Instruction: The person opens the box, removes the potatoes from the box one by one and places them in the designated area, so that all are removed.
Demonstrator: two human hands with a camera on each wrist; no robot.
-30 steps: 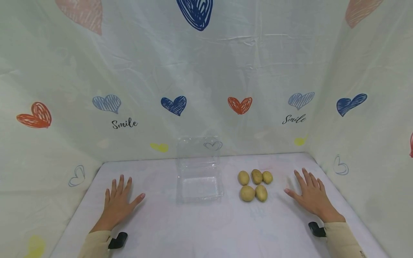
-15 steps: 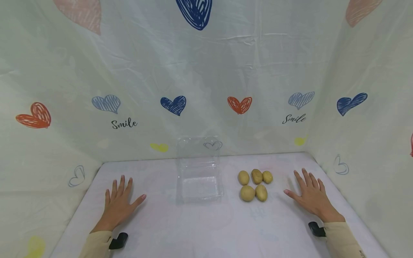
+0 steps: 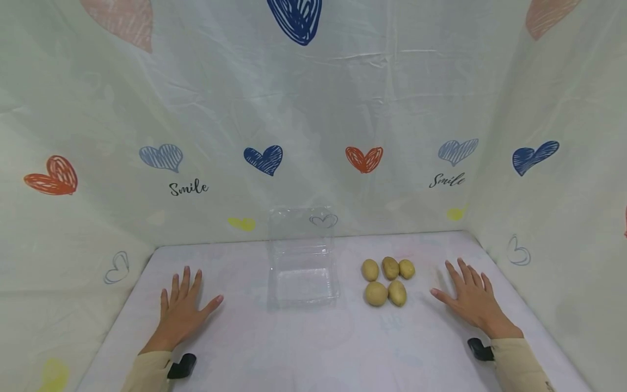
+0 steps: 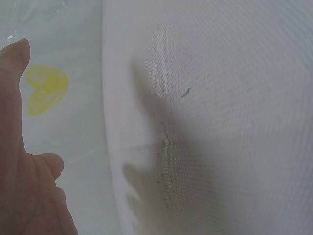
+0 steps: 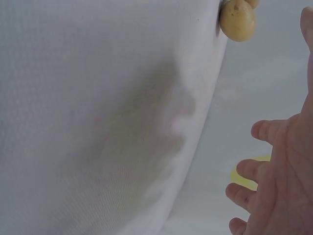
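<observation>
Both my hands lie flat on the white bench (image 3: 313, 348), fingers spread, holding nothing. My left hand (image 3: 182, 310) rests left of the clear plastic container (image 3: 303, 280), well apart from it. My right hand (image 3: 470, 302) rests near the five potatoes (image 3: 388, 280), not touching them. The potatoes sit clustered just right of the container, whose lid stands open.

5 small yellow-brown potatoes (image 3: 388, 281) clustered on white table, right of clear open plastic box (image 3: 303, 277).

The right wrist view's top edge cuts off the potato (image 5: 237, 19), apparently one of several.
</observation>
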